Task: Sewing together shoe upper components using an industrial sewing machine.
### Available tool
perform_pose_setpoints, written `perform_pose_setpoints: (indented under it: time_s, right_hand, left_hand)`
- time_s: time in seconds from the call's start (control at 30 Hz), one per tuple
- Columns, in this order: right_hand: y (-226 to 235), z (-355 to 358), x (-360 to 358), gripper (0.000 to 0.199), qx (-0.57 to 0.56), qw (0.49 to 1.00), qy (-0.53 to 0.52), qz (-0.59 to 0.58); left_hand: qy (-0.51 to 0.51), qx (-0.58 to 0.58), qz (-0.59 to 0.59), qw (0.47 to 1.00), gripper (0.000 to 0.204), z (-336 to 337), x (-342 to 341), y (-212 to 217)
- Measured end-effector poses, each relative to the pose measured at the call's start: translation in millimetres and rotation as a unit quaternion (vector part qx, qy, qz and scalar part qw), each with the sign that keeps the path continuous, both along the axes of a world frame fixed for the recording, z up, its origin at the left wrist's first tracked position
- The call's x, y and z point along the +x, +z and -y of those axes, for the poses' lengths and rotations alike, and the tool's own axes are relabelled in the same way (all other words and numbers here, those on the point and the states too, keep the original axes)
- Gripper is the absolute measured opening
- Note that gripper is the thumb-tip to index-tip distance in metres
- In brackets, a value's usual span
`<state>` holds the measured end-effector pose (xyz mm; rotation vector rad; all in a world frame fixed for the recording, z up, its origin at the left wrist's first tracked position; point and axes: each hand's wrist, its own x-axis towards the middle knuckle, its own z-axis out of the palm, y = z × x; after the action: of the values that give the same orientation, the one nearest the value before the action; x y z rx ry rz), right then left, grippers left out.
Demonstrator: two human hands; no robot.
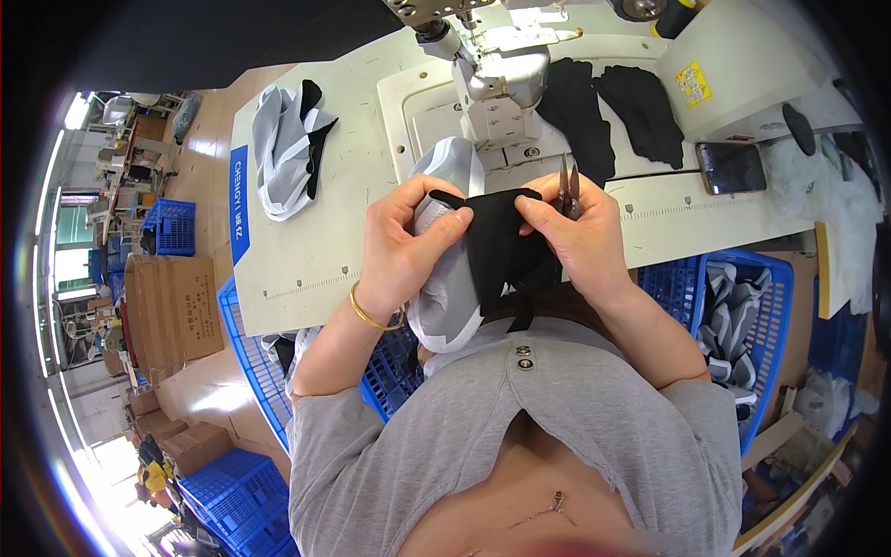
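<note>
Just in front of the sewing machine head [501,88], my two hands stretch the top edge of a black fabric piece [497,246] between them. It joins a light grey mesh shoe upper [444,311] with white edging, which hangs over the table's near edge. My left hand [408,232] pinches the upper where grey and black meet. Thumb and fingers of my right hand [585,237] grip the black fabric's right corner. Small thread snips [569,188] stick out, blades up, from between my right fingers; their handles are hidden.
Grey-and-black uppers [283,153] lie on the table's left. Black fabric pieces [640,111] and a phone [731,168] lie right of the machine. Blue baskets [775,325] holding cut pieces stand below the table. A cardboard box [176,311] is on the floor at left.
</note>
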<state>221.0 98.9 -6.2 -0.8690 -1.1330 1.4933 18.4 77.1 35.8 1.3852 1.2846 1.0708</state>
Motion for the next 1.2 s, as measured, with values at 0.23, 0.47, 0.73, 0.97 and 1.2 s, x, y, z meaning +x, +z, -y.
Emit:
perform_pose_setpoints:
  time_s: [0.23,0.47,0.73,0.97,1.2]
  right_hand:
    - [5,-5,2,0.014,-0.013,0.998,0.006,0.055]
    - [5,1,-2,0.019,0.107,0.976,0.006,0.191]
    - [-6,6,-12,0.019,0.235,0.952,-0.037,0.191]
    - [-11,7,-13,0.018,0.141,0.975,-0.047,0.163]
    - [-9,3,-9,0.018,0.082,0.988,-0.020,0.130]
  left_hand:
    - [0.001,0.006,-0.038,0.999,0.011,-3,0,-8]
    - [0.022,0.154,-0.254,0.955,0.018,11,5,3]
    - [0.020,0.088,-0.288,0.953,0.015,22,-19,-8]
    - [0.131,0.078,-0.074,0.986,0.012,7,-3,-21]
    - [0.120,0.150,-0.113,0.975,0.015,8,3,-21]
